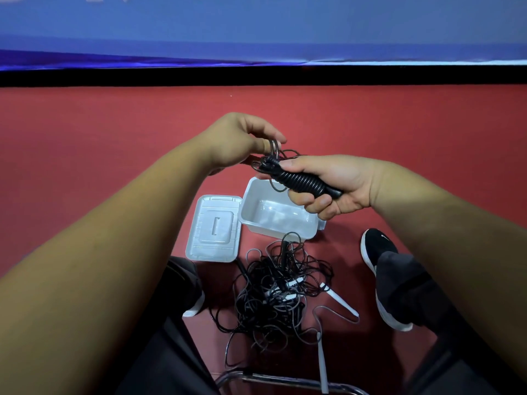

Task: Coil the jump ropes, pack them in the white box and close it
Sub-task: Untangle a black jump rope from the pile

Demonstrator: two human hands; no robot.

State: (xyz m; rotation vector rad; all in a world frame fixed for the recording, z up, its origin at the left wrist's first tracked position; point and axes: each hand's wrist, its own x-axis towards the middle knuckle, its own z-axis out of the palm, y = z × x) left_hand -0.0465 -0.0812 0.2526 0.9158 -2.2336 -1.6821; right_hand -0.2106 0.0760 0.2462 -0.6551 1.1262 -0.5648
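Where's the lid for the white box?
In the head view the lid lies flat on the red floor, just left of the open white box, beyond the tangled ropes.

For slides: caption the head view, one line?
Right hand grips a coiled black jump rope, left hand pinches its loose loops, above the open white box.

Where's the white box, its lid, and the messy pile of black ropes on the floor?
Open white plastic box (285, 228): head view, on its near wall.
Flat white plastic lid (214, 228): head view, on its raised middle panel.
Tangled pile of black jump ropes (273, 292): head view, middle of the tangle.
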